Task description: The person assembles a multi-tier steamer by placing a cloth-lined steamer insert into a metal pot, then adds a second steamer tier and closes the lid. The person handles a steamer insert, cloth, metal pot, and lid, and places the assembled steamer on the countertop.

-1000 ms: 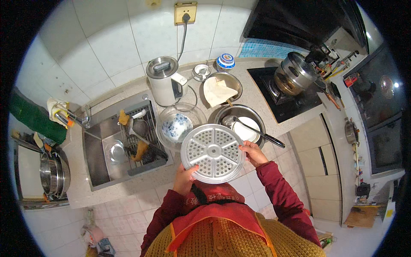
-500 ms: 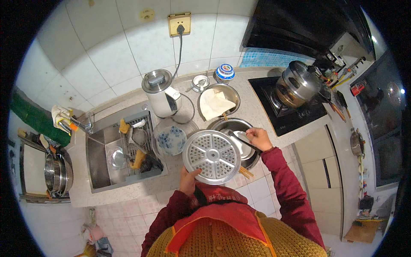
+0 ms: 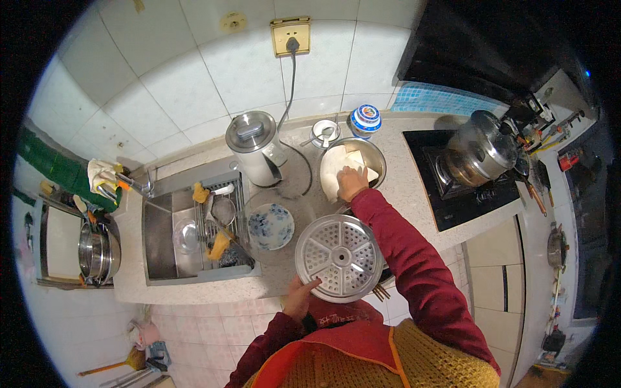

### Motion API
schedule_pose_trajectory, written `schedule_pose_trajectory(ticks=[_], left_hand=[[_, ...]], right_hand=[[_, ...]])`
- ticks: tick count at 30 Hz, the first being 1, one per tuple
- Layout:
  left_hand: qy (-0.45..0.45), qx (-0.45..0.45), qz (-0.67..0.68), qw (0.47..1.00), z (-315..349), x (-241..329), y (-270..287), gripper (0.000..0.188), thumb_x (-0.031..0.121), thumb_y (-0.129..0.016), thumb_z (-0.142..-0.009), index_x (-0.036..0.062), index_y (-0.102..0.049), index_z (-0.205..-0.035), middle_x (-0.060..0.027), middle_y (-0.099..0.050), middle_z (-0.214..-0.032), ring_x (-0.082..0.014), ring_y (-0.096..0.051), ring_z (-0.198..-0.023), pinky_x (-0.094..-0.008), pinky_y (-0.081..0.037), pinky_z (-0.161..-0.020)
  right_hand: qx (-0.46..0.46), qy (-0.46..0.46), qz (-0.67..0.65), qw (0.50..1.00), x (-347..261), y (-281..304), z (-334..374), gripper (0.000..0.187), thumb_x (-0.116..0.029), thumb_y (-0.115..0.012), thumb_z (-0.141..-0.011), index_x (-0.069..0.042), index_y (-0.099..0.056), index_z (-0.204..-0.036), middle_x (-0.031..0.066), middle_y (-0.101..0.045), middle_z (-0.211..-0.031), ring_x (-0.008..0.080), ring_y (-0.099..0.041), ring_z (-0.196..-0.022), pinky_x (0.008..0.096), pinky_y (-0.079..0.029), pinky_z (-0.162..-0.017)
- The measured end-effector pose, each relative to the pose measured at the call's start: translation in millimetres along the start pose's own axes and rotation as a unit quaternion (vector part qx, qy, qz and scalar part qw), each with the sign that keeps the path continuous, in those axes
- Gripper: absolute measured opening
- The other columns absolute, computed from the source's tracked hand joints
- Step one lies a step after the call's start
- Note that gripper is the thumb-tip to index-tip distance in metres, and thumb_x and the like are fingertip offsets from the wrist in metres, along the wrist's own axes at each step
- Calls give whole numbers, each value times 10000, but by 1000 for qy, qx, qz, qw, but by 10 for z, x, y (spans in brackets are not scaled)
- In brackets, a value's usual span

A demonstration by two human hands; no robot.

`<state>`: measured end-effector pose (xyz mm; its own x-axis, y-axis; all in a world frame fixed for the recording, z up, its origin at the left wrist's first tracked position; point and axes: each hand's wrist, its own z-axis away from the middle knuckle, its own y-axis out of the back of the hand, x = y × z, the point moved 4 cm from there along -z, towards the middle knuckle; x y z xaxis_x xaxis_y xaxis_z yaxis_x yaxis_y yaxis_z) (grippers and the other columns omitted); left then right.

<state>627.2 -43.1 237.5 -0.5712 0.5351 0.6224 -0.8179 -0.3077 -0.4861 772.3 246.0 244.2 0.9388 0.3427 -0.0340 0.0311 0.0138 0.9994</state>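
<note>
The left hand point(image 3: 299, 299) holds the round metal plate point(image 3: 340, 257) at its lower left edge. Its thumb lies on the upper face (the other fingers are mostly hidden). The plate has fan-shaped groups of holes and sits in front of the counter edge, just ahead of the body, its face turned up toward the viewer.

The right hand point(image 3: 353, 183) reaches forward past the plate, fingers down on the white cloth point(image 3: 331, 171). Whether the fingers are pinching the cloth or only resting on it cannot be told. The cloth lies in a metal bowl point(image 3: 382, 161) on the counter point(image 3: 397, 137), partly draped over the near left side.

Chopsticks point(image 3: 381, 293) project beyond the plate's lower right edge (their other ends are covered). Left of the plate stands a blue-flowered bowl point(image 3: 271, 226). Behind it is a white jug point(image 3: 261, 165) with a metal lid. A small white cup point(image 3: 326, 132) with a spoon and a blue-and-white jar point(image 3: 365, 121) stand behind the metal bowl.

At the far left, the sink point(image 3: 155, 226) contains a strainer point(image 3: 224, 209). To the right, a lidded pot point(image 3: 480, 150) sits on the black stove point(image 3: 453, 208).
</note>
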Motion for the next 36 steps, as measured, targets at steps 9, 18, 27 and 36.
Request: schedule_pose_trajectory(ticks=[9,18,27,36], left_hand=[[23,-45,-50,997,-162,-139,-80,358,117,-536,-871,42,-456,-1213,-83,-562,-1145,-187,-548,-1030,-341,-434,-900],[79,-68,-103,989,-324,-226,-154,460,166,-553,-873,48,-406,-1293,-85,-536,-1198,-188,-543,-1014,-330,-437,-859],[-57,-77,-72,993,85,533,-166,597,306,-486,-921,78,-235,-1412,-145,-380,-1356,-270,-347,-1276,-397,-346,-1005],[-27,17,211,977,259,979,-68,437,213,-496,-901,70,-385,-1298,-114,-538,-1187,-247,-559,-1037,-357,-484,-876]], right_hand=[[74,-176,-449,873,1166,101,-330,365,-340,-548,-849,-2,-645,-947,200,-646,-815,293,-637,-792,373,-491,-726],[183,-183,-734,628,1615,1077,99,300,-296,-486,-925,-61,-550,-1101,68,-622,-1020,173,-612,-894,324,-477,-796],[77,-66,-683,724,294,1605,679,225,-284,-536,-915,-76,-608,-961,2,-620,-809,62,-564,-678,232,-476,-649],[-46,200,-580,788,-277,1045,509,259,-156,-604,-829,-30,-618,-1055,144,-647,-985,211,-629,-864,326,-487,-748]])
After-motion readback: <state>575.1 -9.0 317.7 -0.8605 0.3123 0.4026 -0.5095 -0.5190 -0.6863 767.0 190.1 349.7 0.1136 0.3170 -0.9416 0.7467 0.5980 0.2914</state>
